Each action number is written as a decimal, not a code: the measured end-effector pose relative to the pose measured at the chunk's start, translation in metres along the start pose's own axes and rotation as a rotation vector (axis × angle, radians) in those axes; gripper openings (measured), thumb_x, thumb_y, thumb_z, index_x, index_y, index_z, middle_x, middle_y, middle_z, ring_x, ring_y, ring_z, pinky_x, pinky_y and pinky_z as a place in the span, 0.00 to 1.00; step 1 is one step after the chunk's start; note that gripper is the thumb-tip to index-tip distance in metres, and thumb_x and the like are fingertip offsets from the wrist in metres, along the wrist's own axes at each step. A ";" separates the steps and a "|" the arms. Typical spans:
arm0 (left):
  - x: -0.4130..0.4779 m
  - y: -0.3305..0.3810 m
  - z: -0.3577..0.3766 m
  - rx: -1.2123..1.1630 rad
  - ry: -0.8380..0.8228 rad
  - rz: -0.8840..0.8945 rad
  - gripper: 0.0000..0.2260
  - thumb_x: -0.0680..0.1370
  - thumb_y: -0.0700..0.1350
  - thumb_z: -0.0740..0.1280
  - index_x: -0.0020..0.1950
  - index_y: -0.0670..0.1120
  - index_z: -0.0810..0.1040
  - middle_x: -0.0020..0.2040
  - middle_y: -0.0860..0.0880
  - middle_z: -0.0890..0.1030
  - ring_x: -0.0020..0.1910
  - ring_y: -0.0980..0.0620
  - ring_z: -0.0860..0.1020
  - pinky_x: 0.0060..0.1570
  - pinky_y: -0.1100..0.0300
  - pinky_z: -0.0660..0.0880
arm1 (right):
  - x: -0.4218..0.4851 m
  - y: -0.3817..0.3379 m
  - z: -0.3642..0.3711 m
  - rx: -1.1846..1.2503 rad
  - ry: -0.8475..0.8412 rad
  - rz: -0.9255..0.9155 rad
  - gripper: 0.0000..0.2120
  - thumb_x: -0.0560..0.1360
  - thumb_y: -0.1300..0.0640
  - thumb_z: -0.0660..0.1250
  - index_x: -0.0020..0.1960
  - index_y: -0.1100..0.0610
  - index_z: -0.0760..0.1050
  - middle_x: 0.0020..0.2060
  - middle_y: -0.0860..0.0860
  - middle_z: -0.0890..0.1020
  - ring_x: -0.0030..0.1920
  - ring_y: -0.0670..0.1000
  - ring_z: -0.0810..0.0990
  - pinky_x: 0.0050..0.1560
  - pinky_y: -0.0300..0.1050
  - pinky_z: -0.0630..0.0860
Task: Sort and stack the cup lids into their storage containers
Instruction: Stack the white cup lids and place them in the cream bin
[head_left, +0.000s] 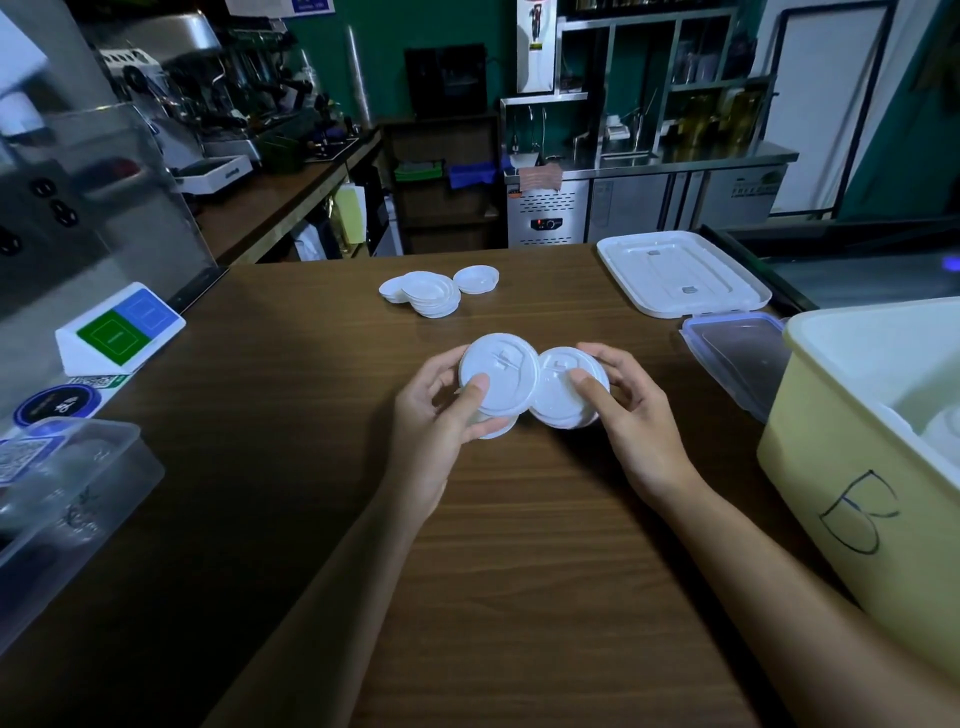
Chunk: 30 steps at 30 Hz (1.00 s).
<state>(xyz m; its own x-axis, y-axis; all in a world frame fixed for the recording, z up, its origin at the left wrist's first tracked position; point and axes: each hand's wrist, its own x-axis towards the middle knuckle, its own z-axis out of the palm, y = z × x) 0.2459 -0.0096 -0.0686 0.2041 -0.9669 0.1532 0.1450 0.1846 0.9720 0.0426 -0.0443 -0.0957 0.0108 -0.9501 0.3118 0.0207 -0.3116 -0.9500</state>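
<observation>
While both stacks sit side by side for comparison, the left hand (436, 415) grips the larger lids (498, 371), thumb on top. The right hand (631, 415) likewise pinches the smaller lids (563, 384), probably sizing them for the yellow bin (831, 467).

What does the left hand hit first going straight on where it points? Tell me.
Probably the lids in the right hand: the left hand, gripping its own lid stack, points up-right at them, edges seemingly touching; depth is unclear.

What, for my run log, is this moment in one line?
left hand: holds left stack | right hand: holds right stack | loose lids: far on table | bin B: right, open
</observation>
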 end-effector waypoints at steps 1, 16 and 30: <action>-0.002 -0.002 0.002 -0.006 -0.004 -0.026 0.11 0.81 0.36 0.70 0.63 0.42 0.81 0.59 0.44 0.84 0.57 0.47 0.85 0.45 0.51 0.85 | 0.000 0.000 0.000 -0.001 -0.009 -0.003 0.13 0.81 0.54 0.73 0.65 0.51 0.81 0.61 0.47 0.85 0.63 0.47 0.82 0.66 0.43 0.76; -0.005 -0.021 0.014 0.154 0.010 0.006 0.13 0.74 0.42 0.79 0.58 0.42 0.85 0.48 0.43 0.86 0.43 0.51 0.86 0.46 0.55 0.85 | -0.006 -0.007 0.003 0.008 -0.142 0.001 0.18 0.79 0.46 0.70 0.66 0.50 0.80 0.61 0.46 0.84 0.63 0.44 0.81 0.61 0.35 0.75; -0.004 -0.016 0.008 0.259 -0.187 0.052 0.16 0.78 0.46 0.76 0.65 0.48 0.80 0.58 0.52 0.86 0.60 0.57 0.83 0.60 0.63 0.78 | -0.005 -0.006 0.000 0.089 -0.175 -0.016 0.15 0.79 0.56 0.75 0.65 0.52 0.82 0.62 0.51 0.85 0.66 0.52 0.82 0.67 0.49 0.76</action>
<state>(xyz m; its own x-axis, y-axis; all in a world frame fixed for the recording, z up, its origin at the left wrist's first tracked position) 0.2353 -0.0101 -0.0836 0.0196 -0.9773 0.2108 -0.1174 0.2071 0.9712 0.0422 -0.0374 -0.0917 0.1836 -0.9253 0.3319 0.1104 -0.3161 -0.9423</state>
